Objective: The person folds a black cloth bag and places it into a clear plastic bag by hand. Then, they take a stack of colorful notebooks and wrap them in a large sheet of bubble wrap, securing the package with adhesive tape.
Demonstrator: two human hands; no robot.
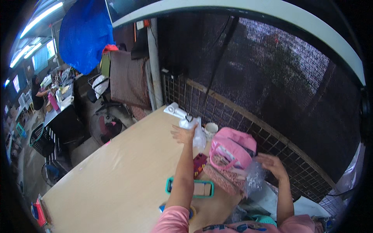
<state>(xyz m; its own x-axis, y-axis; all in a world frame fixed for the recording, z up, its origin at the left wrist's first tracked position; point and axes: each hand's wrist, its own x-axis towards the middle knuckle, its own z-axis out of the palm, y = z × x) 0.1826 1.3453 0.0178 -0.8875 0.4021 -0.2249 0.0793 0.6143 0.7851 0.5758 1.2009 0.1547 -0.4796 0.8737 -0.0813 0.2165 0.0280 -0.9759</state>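
Note:
My left hand (184, 134) reaches far across the table, its fingers spread and nothing gripped in them. It is right beside a white jug-like container (188, 122) and a clear plastic bag (199, 140); whether it touches them I cannot tell. My right hand (273, 165) hovers at the right, fingers loosely stretched and apart, next to a crumpled clear plastic bag (255, 178). Between my hands stand a pink handbag (233, 145) and, in front of it, a patterned pink pouch (222, 178). A dark red phone-like case (199, 163) lies beside the pouch.
On the pale table (116, 174) are a teal-rimmed tray (212, 190), a roll of tape (193, 212), a white mug (211, 129) and a small white fan-like device (175, 110). A metal grid (241, 120) borders the back. A person (37, 95) stands at another table far left.

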